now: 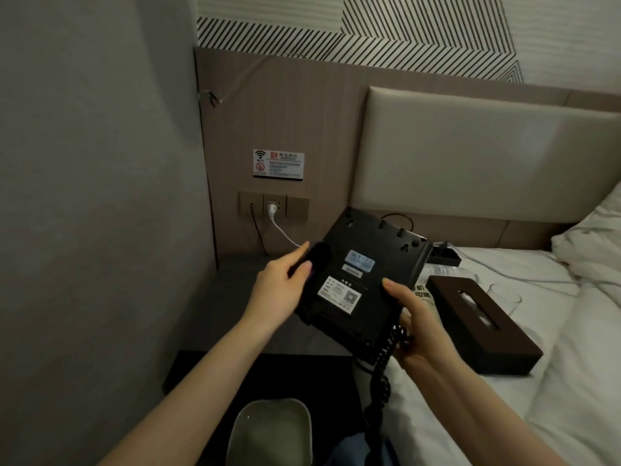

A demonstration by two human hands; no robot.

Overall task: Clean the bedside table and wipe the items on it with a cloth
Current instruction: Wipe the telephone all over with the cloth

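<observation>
The black plastic desk telephone [364, 280] is held upside down above the dark grey bedside counter [232, 297], its labelled underside facing up and its coiled black cord [383, 375] hanging toward the near edge. The left hand [282, 287] pinches a dark cloth [314, 260] against the telephone's left side; the right hand [413, 327] has its grip curled round the near right corner, thumb on the base. The step in hand looks like wiping the telephone's underside. Next comes turning it upright and setting it down, with care for the cord. A dark brown rectangular tissue box [484, 327] lies on the white bed [571, 381] at right.
</observation>
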